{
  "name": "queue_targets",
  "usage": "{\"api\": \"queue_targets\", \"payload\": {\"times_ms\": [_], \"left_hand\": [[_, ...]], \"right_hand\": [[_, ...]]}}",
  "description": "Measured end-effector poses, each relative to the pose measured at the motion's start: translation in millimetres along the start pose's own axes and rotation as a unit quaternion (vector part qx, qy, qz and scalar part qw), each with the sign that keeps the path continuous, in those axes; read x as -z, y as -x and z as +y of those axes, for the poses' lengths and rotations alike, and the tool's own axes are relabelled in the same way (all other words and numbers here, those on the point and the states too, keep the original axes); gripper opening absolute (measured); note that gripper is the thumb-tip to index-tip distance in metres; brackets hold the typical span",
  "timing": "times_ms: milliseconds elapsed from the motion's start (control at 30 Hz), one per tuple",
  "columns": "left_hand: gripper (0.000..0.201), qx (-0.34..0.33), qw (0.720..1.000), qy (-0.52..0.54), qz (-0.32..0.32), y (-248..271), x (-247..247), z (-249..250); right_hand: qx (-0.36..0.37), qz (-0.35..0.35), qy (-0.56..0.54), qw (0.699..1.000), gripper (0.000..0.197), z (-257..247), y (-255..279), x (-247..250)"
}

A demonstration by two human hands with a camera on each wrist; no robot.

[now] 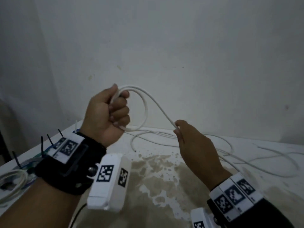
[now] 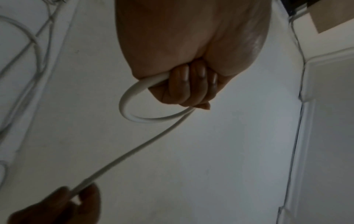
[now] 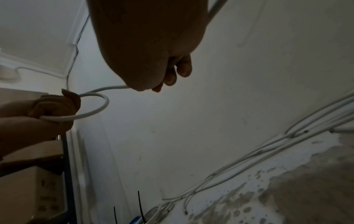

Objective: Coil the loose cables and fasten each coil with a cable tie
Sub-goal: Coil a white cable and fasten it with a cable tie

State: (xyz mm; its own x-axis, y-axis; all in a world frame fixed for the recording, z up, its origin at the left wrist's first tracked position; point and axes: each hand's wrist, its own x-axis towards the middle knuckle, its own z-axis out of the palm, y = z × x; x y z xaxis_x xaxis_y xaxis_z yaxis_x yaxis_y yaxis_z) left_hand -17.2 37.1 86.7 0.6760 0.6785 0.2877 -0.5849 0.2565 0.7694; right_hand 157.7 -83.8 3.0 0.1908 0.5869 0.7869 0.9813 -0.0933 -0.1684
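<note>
A white cable (image 1: 146,106) forms a small loop held up above the table. My left hand (image 1: 111,112) is a fist around that loop, also seen from below as the loop (image 2: 130,106) leaving the left hand (image 2: 191,84). My right hand (image 1: 179,130) pinches the same cable a little to the right and lower, where the cable (image 2: 134,151) runs down to the right hand (image 2: 76,195). In the right wrist view the loop (image 3: 99,106) hangs from the left hand (image 3: 53,109), with the right hand (image 3: 172,71) above. Black cable ties (image 1: 42,145) stand at the left.
More loose white cable (image 1: 246,155) lies across the back and right of the stained white table (image 1: 164,178). A coiled cable (image 1: 14,181) lies at the left edge. A white wall stands close behind. Cardboard boxes (image 3: 28,189) sit on a shelf to the left.
</note>
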Motion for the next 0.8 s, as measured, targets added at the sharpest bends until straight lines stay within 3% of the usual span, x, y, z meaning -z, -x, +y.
{"api": "queue_targets", "payload": {"times_ms": [133,200,333,500,800], "left_hand": [[0.026,-0.069,0.996,0.027,0.043,-2,11,29],[0.025,-0.096,0.992,0.045,0.065,-1,18,45],[0.032,-0.111,0.99,-0.008,0.082,1,23,61],[0.041,-0.09,0.982,-0.147,0.079,0,14,53],[0.034,-0.045,0.989,-0.111,0.081,-3,6,19]], "right_hand": [[0.031,-0.026,0.115,0.993,0.052,6,1,0],[0.02,-0.027,0.132,0.991,0.06,12,1,5],[0.001,0.008,0.138,0.99,0.043,12,-12,17],[0.065,-0.04,0.214,0.974,0.032,-6,-34,26],[0.218,-0.181,0.212,0.935,0.018,-44,-23,25]]}}
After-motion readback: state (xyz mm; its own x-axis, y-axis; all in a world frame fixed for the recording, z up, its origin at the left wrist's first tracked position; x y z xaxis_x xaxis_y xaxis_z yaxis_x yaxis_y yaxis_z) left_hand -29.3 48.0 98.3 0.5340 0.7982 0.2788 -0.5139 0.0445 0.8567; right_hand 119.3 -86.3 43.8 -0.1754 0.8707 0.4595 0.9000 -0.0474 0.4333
